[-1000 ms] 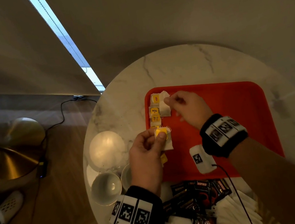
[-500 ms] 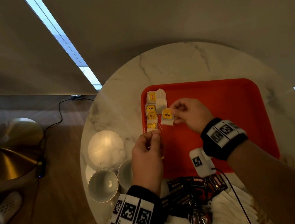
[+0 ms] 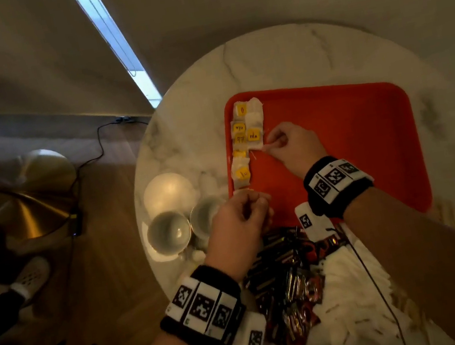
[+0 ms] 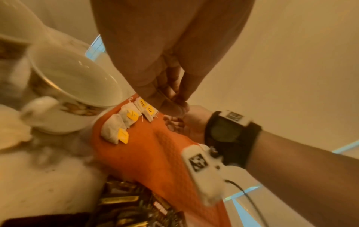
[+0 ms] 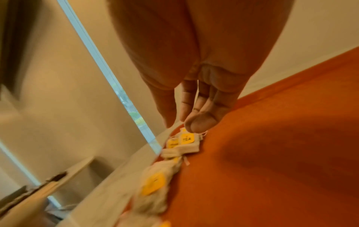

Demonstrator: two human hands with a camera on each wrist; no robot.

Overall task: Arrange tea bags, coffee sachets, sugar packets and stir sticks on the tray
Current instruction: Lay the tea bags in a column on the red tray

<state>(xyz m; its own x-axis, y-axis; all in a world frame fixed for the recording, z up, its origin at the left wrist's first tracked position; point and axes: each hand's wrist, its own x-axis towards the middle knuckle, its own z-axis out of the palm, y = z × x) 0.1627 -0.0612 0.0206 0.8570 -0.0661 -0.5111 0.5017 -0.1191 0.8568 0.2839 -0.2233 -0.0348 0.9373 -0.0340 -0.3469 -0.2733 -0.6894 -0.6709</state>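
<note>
A red tray (image 3: 350, 135) lies on the round marble table (image 3: 275, 54). Several tea bags with yellow tags form a column (image 3: 239, 152) along its left edge. One with a "TEA" tag (image 3: 253, 134) lies just right of that column. My right hand (image 3: 268, 145) hovers over it with relaxed fingers (image 5: 200, 122), one tip touching its edge (image 5: 187, 139). My left hand (image 3: 259, 206) is curled and holds nothing, above the tray's near left corner (image 4: 145, 153). It partly hides the nearest tea bag (image 4: 114, 133).
Dark coffee sachets (image 3: 282, 269) and white sugar packets (image 3: 356, 286) are piled on the table below the tray. Two cups (image 3: 168, 233) and a white round thing (image 3: 169, 193) stand left of the tray. Most of the tray's floor is bare red.
My left hand has let go of its tea bag in the left column and drawn back toward me. My right hand has laid the "TEA" bag beside the column and released it.
</note>
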